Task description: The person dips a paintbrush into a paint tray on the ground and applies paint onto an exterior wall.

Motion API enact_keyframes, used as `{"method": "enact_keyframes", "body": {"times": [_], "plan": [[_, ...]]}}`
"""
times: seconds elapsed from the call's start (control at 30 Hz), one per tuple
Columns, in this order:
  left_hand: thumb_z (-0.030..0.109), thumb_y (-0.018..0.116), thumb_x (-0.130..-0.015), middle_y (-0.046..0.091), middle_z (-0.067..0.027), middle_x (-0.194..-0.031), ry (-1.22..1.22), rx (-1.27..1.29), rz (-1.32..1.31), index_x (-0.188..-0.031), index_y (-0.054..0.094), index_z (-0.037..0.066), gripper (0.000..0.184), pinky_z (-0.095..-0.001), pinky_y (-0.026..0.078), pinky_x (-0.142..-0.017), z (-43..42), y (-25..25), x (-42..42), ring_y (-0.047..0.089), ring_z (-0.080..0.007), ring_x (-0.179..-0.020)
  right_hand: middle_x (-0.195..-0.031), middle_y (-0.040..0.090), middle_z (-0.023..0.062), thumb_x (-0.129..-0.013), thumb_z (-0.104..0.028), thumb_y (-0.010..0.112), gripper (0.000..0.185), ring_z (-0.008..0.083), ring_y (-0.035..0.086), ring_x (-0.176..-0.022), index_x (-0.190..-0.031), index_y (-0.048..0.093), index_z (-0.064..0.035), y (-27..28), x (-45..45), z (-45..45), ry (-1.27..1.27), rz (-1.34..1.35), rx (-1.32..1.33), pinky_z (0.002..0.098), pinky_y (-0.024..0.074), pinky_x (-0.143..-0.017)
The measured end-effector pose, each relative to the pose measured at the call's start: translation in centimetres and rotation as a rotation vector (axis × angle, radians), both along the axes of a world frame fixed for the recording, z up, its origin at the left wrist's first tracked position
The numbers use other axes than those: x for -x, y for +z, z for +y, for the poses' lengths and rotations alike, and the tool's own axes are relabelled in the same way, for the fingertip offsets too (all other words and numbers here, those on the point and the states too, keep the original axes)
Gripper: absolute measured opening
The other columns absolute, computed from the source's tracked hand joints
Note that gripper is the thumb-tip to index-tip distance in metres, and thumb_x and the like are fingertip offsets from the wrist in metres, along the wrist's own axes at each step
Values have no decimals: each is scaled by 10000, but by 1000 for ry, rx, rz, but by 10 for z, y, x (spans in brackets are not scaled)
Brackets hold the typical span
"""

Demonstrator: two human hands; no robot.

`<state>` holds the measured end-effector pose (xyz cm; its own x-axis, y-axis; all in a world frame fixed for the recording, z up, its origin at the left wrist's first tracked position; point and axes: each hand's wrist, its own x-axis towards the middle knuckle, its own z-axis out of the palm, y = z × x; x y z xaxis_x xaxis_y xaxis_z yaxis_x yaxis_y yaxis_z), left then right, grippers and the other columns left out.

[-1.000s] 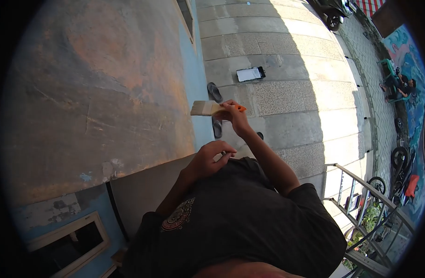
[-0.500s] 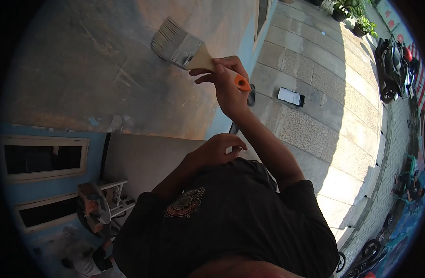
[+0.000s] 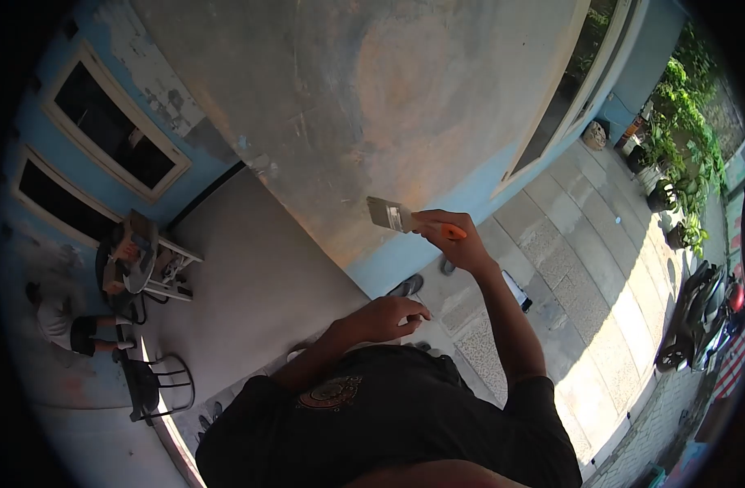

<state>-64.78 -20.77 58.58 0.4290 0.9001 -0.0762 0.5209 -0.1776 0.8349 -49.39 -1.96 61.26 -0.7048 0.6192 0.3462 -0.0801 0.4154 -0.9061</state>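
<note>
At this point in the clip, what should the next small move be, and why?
Probably a short brush stroke along the wall: the right grip holds the brush with its bristles towards the patchy surface. Whether they already touch, I cannot tell.

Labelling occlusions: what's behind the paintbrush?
The wall, patchy grey and orange around the bristles. The spot directly behind the paintbrush, held in the right hand, is covered.

Flat paintbrush (image 3: 395, 216), orange-ended; in right hand (image 3: 470, 247)
</note>
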Motion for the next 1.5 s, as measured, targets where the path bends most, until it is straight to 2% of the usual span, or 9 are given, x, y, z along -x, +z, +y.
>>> {"method": "enact_keyframes", "body": {"times": [0.2,0.37,0.47,0.53,0.9,1.0,1.37,1.47,1.5], "plan": [[161,636,-986,733,-88,-1027,106,-103,-19,-1220,699,106,249,-402,531,-864,-13,9,-4,688,-266,-972,-1076,786,107,-873,-93,816,316,247,754,-895,-1185,777,-66,226,12,23,140,-118,-692,348,601,-785],[172,606,-1014,743,-85,-1070,148,-85,-20,-1233,697,97,248,-380,532,-878,-10,16,14,692,-249,-1002,-1191,764,96,-859,-53,801,362,247,737,-1103,-1217,753,-86,385,7,33,-254,354,-1504,332,610,-948],[185,600,-1020,747,-85,-1093,156,-75,-37,-1241,696,94,257,-380,533,-880,-6,15,26,694,-243,-1001,-1107,752,152,-926,-65,755,110,291,745,-1008,-1019,750,-6,414,44,29,-368,596,-1474,371,616,-856],[190,599,-1019,747,-89,-1095,157,-146,3,-1239,697,91,260,-384,532,-883,-2,20,33,694,-235,-1001,-1206,758,71,-859,-88,817,338,230,734,-1085,-1192,769,-119,391,58,65,-315,410,-1606,325,623,-920],[161,607,-1007,740,-89,-1030,261,-113,-133,-1230,688,74,253,-358,531,-868,-7,12,33,691,-218,-938,-1184,690,117,-762,-83,779,285,278,703,-1058,-1045,752,-68,59,49,-2,222,-44,-1307,338,635,-772],[156,604,-1009,735,-81,-1002,325,-174,-117,-1228,686,69,249,-363,533,-860,-6,13,18,687,-215,-895,-1134,725,73,-852,-99,778,173,236,709,-1011,-1022,752,-78,50,52,16,454,-185,-1104,353,621,-751],[208,591,-1040,749,-85,-1047,525,-197,-165,-1257,684,57,280,-355,533,-851,-4,11,-58,688,-191,-914,-1030,768,81,-933,-104,755,132,246,750,-912,-1056,766,-57,412,57,62,209,485,-1491,332,615,-788],[202,596,-1038,746,-90,-1037,598,-192,-179,-1258,682,53,279,-355,535,-849,-7,14,-72,691,-195,-915,-1066,761,36,-899,-109,787,165,214,741,-947,-1061,759,-105,485,67,93,-323,691,-1779,297,622,-813],[198,599,-1037,743,-91,-1024,626,-174,-200,-1256,681,52,276,-354,536,-848,-10,14,-77,692,-197,-916,-1112,753,154,-921,-66,762,104,280,740,-1014,-1009,763,-12,506,74,55,-29,921,-1625,357,610,-844]]}}
